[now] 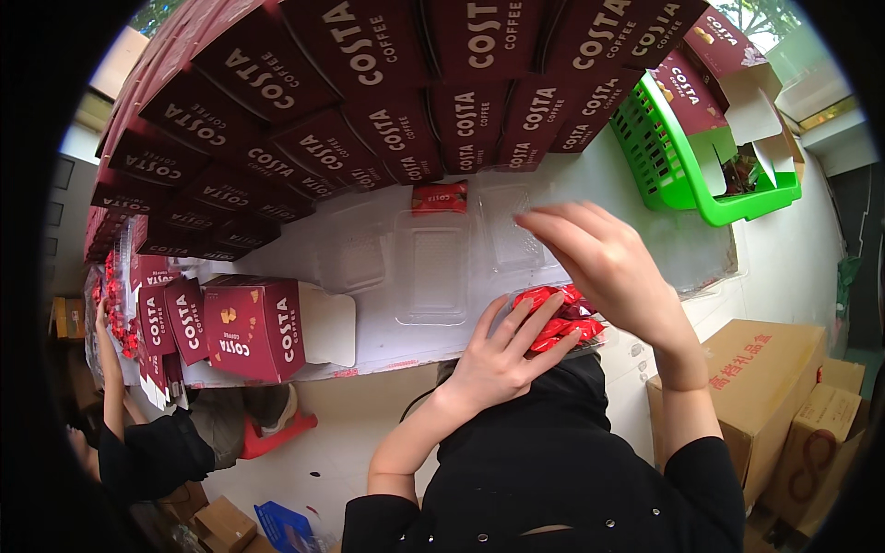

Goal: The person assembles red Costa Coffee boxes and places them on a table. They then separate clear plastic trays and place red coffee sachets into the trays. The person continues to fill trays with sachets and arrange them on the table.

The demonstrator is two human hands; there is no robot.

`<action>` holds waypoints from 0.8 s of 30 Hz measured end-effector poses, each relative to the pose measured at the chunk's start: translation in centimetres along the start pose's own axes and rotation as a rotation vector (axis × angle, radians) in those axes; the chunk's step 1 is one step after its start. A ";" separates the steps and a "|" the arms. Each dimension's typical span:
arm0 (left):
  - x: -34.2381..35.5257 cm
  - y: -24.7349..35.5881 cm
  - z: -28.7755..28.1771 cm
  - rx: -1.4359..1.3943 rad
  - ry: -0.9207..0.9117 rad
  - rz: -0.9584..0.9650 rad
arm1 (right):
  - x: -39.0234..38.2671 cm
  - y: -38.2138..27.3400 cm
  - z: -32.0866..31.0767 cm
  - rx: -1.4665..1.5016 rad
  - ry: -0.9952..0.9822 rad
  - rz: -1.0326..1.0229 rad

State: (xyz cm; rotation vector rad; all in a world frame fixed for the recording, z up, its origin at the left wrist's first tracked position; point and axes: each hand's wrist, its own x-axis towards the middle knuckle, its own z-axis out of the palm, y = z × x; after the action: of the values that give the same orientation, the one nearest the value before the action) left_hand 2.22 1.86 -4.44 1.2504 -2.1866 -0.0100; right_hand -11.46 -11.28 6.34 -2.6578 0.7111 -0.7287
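Observation:
My left hand [493, 364] grips a clear plastic tray [590, 343] of red wrapped packets [576, 332] at the table's near edge, fingers spread over it. Above and right of that tray hovers my right hand [595, 253], fingers loosely bent and slightly blurred, with nothing visible in them; its thumb is mostly hidden. Further back lie empty clear trays [431, 295] and a small red packet [440, 196].
Stacked maroon boxes [387, 129] line the white table [378, 350]'s back. More boxes [249, 327] stand left, a green basket [678, 184] back right. A co-worker [157, 442] reaches in at left, near a red stool [277, 438]. Cardboard cartons [756, 396] sit right.

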 end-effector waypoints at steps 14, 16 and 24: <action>-0.8 0.3 -0.4 0.054 0.007 -0.004 | 9.0 3.6 9.3 -0.422 -0.281 -0.197; -0.7 0.2 -0.4 0.061 0.014 0.001 | 9.1 3.5 9.0 -0.409 -0.307 -0.187; -0.6 0.2 -0.5 0.035 0.027 0.000 | 8.3 3.6 9.2 -0.472 -0.254 -0.250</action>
State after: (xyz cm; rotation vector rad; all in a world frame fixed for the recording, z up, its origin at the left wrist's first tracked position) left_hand 2.55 2.54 -4.30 1.2622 -2.1724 0.0457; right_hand -1.69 -17.35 0.55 -3.2335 0.5377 -0.2877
